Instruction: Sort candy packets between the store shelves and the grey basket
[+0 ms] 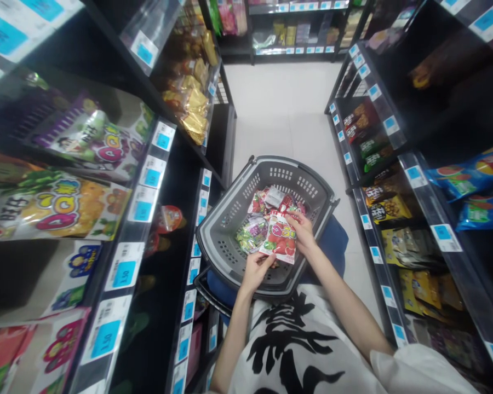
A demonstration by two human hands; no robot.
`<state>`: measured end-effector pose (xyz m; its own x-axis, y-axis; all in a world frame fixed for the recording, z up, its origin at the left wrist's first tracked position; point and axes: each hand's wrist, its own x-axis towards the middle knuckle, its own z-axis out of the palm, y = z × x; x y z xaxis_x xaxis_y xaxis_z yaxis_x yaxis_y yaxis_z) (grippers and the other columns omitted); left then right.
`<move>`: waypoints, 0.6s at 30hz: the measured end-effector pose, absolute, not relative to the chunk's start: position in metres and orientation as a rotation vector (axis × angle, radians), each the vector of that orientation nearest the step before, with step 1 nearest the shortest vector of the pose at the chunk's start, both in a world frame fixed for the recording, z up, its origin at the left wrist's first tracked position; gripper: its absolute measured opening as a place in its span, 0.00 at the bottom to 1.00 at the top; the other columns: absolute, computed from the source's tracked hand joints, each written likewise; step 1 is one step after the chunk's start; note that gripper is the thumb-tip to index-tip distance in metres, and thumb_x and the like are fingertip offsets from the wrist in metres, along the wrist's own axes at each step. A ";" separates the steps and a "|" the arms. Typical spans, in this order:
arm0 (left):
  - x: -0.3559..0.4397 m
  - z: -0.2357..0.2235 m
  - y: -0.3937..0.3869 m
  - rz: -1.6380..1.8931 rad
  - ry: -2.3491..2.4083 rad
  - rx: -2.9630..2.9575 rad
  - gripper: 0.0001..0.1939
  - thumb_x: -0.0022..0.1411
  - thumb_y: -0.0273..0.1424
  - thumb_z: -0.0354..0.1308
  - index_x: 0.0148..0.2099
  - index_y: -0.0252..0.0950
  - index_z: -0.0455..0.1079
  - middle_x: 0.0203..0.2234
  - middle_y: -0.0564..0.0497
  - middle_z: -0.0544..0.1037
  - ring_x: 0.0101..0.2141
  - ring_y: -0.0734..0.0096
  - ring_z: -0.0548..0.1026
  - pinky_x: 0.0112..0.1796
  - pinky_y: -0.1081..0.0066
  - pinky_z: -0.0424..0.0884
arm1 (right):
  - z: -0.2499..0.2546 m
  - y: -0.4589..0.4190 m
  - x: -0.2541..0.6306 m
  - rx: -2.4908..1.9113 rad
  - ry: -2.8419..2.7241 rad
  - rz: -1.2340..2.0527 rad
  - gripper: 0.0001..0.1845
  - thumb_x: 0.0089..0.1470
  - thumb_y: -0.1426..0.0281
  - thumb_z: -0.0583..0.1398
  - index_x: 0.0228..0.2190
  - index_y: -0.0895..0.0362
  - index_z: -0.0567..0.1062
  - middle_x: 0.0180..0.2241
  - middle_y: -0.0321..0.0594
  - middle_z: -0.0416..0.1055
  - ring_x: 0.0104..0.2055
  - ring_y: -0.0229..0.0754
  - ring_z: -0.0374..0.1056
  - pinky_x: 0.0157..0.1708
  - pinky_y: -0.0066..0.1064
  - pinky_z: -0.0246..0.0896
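Down the store aisle sits a gray shopping basket [267, 166], and everything I see centers on it. Above its opening, the person's left hand [254, 272] pinches the lower left corner of a red-and-white candy bag [280, 238], while the right hand [303, 230] grips the bag's upper right edge. Inside the basket, beneath and beyond that bag, lie a green-and-purple packet [251, 234] and several reddish packets [259, 201]. Shelves of price-tagged snacks flank the basket on both sides.
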<state>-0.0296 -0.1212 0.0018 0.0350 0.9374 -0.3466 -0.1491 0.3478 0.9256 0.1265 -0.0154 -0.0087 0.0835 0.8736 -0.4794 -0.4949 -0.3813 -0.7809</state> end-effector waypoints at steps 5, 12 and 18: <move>-0.030 0.003 -0.121 1.021 1.284 0.863 0.21 0.53 0.48 0.67 0.27 0.33 0.76 0.20 0.49 0.78 0.23 0.70 0.73 0.30 0.71 0.72 | -0.006 -0.015 0.126 -1.237 -0.432 1.599 0.28 0.31 0.60 0.77 0.35 0.54 0.77 0.29 0.35 0.79 0.29 0.40 0.74 0.32 0.31 0.70; -0.030 0.001 -0.120 1.034 1.357 0.915 0.21 0.55 0.47 0.65 0.30 0.32 0.77 0.22 0.50 0.78 0.25 0.69 0.74 0.31 0.71 0.72 | -0.005 -0.014 0.126 -1.209 -0.373 1.604 0.26 0.30 0.61 0.76 0.34 0.54 0.78 0.29 0.34 0.79 0.29 0.40 0.73 0.33 0.31 0.69; -0.028 -0.009 -0.118 1.145 1.351 0.795 0.20 0.57 0.46 0.64 0.43 0.35 0.71 0.30 0.51 0.78 0.28 0.71 0.75 0.31 0.73 0.72 | -0.013 -0.012 0.127 -1.202 -0.384 1.547 0.22 0.33 0.60 0.75 0.32 0.54 0.79 0.30 0.34 0.78 0.31 0.39 0.73 0.35 0.29 0.67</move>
